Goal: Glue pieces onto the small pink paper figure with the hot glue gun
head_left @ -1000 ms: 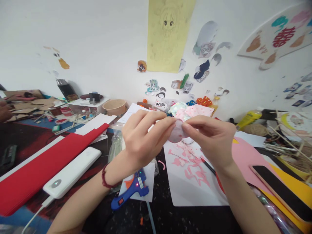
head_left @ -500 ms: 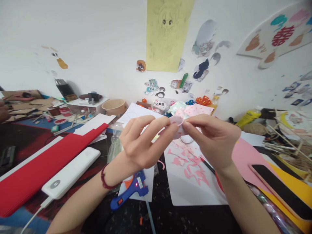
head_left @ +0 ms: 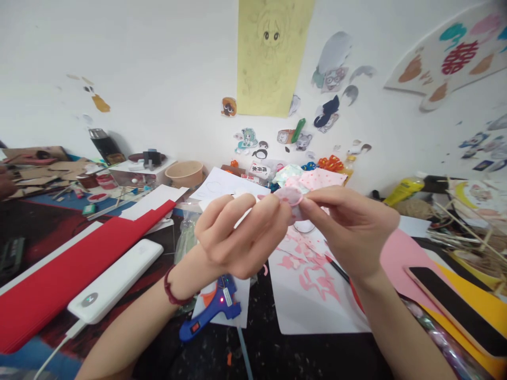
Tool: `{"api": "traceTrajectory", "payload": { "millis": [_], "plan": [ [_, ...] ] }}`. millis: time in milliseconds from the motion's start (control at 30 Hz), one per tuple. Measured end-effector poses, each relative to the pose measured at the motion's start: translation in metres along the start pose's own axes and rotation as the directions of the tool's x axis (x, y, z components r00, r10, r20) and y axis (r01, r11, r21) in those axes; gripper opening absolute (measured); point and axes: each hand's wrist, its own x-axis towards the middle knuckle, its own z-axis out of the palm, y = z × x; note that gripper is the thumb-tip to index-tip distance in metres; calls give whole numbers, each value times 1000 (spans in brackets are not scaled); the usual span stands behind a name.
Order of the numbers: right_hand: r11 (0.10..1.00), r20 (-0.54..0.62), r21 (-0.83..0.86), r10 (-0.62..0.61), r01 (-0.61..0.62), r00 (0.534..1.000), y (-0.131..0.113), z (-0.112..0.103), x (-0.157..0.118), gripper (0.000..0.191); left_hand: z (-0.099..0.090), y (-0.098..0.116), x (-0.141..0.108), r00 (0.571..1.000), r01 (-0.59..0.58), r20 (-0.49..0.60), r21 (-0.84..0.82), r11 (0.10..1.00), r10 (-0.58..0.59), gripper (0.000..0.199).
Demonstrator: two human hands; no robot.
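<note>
Between both hands, raised over the table, is a small pale pink piece [head_left: 290,196] with a rounded edge; whether it is paper or cloth I cannot tell. My left hand [head_left: 243,232] is closed with its fingers curled, gripping the piece's left side. At the right edge of the piece, the thumb and index finger of my right hand [head_left: 348,224] pinch it. Below lies a white paper sheet [head_left: 304,316] carrying pink paper scraps [head_left: 319,277]. A blue glue gun [head_left: 214,311] with a lit red light rests under my left wrist.
To the left lie a red folded sheet [head_left: 91,269] and a white power bank [head_left: 116,282] with a cable. A phone [head_left: 455,306] sits on coloured paper at the right. Dotted pink cloth [head_left: 320,179] is at the back. Part of another person's hand [head_left: 6,179] shows far left.
My left fingers have curled in more tightly around the piece. My right hand has shifted slightly to the right, and more of the pink rounded piece shows between the hands.
</note>
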Motion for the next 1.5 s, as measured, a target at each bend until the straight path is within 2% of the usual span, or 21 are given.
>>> {"api": "traceTrajectory", "payload": {
  "millis": [267,433,533,567,600,633,667,700,767,833,867,933,967,1033,1133,1233,1367,1500],
  "plan": [
    [1000,-25,-3,-3,3,1000,2,1,2,17,-4,-1,3,999,-12,46,-10,1000,12,10],
    [1000,-54,1,25,-25,998,9,-2,6,13,-15,-3,13,990,-30,135,-15,999,32,9],
    [999,-74,33,28,-26,997,14,-4,9,10,-31,-7,23,968,44,247,-18,999,-38,17],
    [998,-81,52,33,-29,996,16,-5,10,10,-39,-8,26,945,89,316,-18,996,-79,17],
    [997,-88,74,39,-33,995,19,-6,11,10,-47,-8,27,908,141,400,-13,990,-124,15],
    [995,-91,97,48,-39,995,21,-6,11,9,-55,-7,26,852,195,496,-4,981,-167,11],
    [992,-94,118,59,-47,994,24,-6,11,9,-65,-5,24,771,247,604,11,969,-203,6],
    [990,-93,134,65,-53,994,26,-6,12,8,-75,-1,18,672,288,706,30,957,-224,4],
    [987,-92,146,76,-63,993,30,-6,11,6,-96,14,1,474,314,842,109,943,-255,11],
    [988,-87,142,76,-64,993,31,-5,11,5,-118,37,-22,227,305,911,270,913,-345,21],
    [988,-85,141,71,-58,994,30,-5,10,5,-127,50,-35,131,297,912,339,892,-390,27],
    [990,-69,136,52,-43,996,27,-3,9,4,-143,74,-59,-26,261,888,449,854,-459,33],
    [990,-60,134,42,-34,997,25,-2,8,4,-149,85,-68,-58,247,879,473,846,-474,35],
    [991,-36,129,38,-33,999,21,1,4,5,-157,98,-82,-64,242,851,521,819,-522,36],
    [980,27,157,121,-124,992,21,8,-8,4,-162,105,-91,-25,281,832,538,795,-555,32],
    [941,128,195,254,-275,959,32,22,-31,4,-162,107,-95,20,337,831,518,786,-556,29],
    [850,233,217,433,-480,871,55,46,-67,14,-165,114,-103,136,446,822,447,775,-553,40],
    [738,285,239,568,-631,772,68,64,-97,22,-168,120,-107,159,502,779,465,729,-607,40]
  ]
}}
